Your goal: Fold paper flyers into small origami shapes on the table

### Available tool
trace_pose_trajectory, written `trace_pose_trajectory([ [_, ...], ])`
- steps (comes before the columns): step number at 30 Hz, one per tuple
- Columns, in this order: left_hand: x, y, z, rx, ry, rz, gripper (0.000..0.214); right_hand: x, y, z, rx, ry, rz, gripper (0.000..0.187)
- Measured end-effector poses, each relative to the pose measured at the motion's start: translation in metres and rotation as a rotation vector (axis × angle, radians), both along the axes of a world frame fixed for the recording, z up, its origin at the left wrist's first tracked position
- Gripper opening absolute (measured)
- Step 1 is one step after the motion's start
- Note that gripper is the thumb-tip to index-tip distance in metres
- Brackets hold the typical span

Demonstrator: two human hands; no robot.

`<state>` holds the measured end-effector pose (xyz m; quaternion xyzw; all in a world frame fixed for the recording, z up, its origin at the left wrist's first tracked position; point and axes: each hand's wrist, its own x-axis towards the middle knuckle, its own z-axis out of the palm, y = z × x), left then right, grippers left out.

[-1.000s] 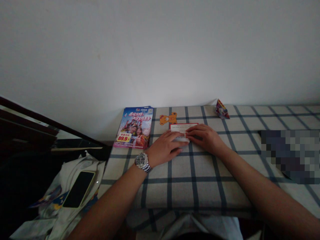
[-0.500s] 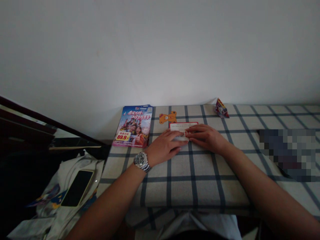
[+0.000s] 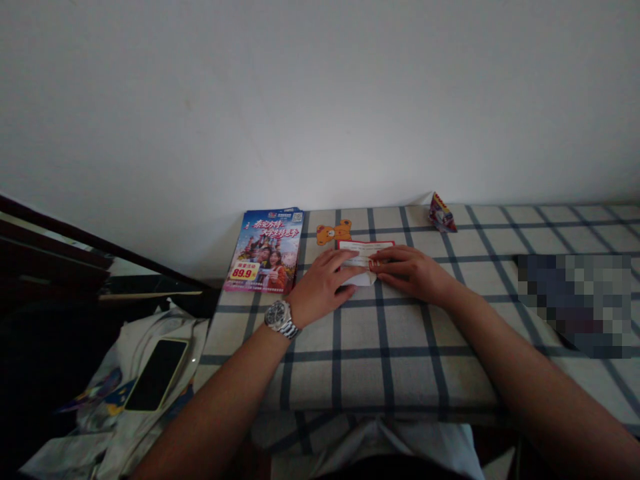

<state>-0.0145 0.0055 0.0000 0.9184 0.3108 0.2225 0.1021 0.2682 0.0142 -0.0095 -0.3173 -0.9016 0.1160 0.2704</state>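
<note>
A small folded sheet of paper (image 3: 363, 278), white with printed lines and a red border along its far edge, lies on the checked tablecloth. My left hand (image 3: 326, 283), a metal watch on its wrist, rests on the paper's left part with fingers stretched out and thumb apart. My right hand (image 3: 415, 272) has its fingers together, pinching the paper at its right side near the fold. Part of the sheet is hidden under both hands. Just behind it is a brown cartoon bear (image 3: 333, 233).
A stack of colourful flyers (image 3: 265, 253) lies at the table's left edge. A folded paper triangle (image 3: 441, 213) stands near the wall. At right is a blurred-out dark object (image 3: 575, 307). A phone (image 3: 157, 375) lies on a white bag (image 3: 113, 437) left of the table.
My left hand has shifted slightly left, and its fingers have spread. More of the paper's white near part now shows between my hands. The right hand has hardly moved.
</note>
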Motion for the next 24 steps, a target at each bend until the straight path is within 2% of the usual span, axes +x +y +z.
trace_pose_trajectory([
  [7, -0.001, 0.0, 0.001, -0.003, 0.006, 0.025, 0.036, -0.002, -0.001, 0.001, 0.021, -0.022, -0.003, 0.029],
  [13, 0.001, -0.003, 0.007, 0.044, -0.082, 0.158, 0.057, -0.003, -0.002, 0.004, 0.008, -0.014, 0.003, 0.031],
  [17, 0.002, -0.004, 0.01, -0.01, -0.102, 0.13, 0.056, -0.002, -0.002, 0.004, 0.001, -0.022, 0.002, 0.033],
  [22, 0.003, -0.004, 0.011, -0.063, -0.112, 0.066, 0.07, -0.002, -0.002, 0.005, 0.003, -0.02, 0.014, 0.034],
  [24, 0.004, -0.004, 0.011, -0.062, -0.12, 0.061, 0.067, -0.002, -0.003, 0.006, -0.001, -0.024, 0.018, 0.034],
])
